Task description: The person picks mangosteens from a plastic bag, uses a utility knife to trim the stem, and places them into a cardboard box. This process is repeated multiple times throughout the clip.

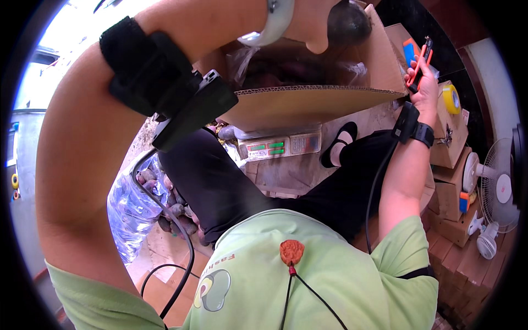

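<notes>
My left hand (311, 27), partly cut off by the top edge, holds a dark round root vegetable (350, 24) above an open cardboard box (313, 105). Inside that box, purplish root vegetables (288, 71) lie in shadow within a clear plastic liner (243, 62). The box stands on a digital scale (284, 145) with lit green displays. Beyond its right corner, my right hand (425, 84) grips an orange-and-black hand tool (420, 68), which looks like a cutter. The tool's tip points up and away from me.
Root vegetables (177, 210) and a clear plastic bag (132, 206) lie by my left leg. At right, stacked cardboard boxes (449, 128) hold a roll of yellow tape (451, 99). Fans (501, 187) stand beside them. A black cable (181, 231) runs along my left arm.
</notes>
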Tool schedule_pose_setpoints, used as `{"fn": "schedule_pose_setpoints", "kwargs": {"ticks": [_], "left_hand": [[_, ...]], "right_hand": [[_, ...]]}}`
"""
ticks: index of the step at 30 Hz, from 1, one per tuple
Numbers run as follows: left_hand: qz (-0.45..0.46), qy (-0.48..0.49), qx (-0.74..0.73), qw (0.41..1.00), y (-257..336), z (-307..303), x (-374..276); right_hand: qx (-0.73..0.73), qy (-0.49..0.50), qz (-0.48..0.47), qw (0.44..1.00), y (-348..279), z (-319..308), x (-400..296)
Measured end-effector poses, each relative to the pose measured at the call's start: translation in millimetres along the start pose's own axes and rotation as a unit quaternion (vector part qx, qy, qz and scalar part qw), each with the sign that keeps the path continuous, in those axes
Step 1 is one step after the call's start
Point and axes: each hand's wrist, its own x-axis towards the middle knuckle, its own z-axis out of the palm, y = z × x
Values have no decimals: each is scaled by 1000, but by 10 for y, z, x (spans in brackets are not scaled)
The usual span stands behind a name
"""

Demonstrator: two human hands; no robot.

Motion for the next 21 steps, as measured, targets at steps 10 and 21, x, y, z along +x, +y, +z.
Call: {"fn": "schedule_pose_setpoints", "kwargs": {"ticks": [10,21], "left_hand": [[-58,-102,3,993,-359,334,217],[-189,-320,-240,897,-733,569,633]], "right_hand": [[-17,-3,-14,1000,-54,332,-157],[-16,-34,-46,998,-216,564,-308]]}}
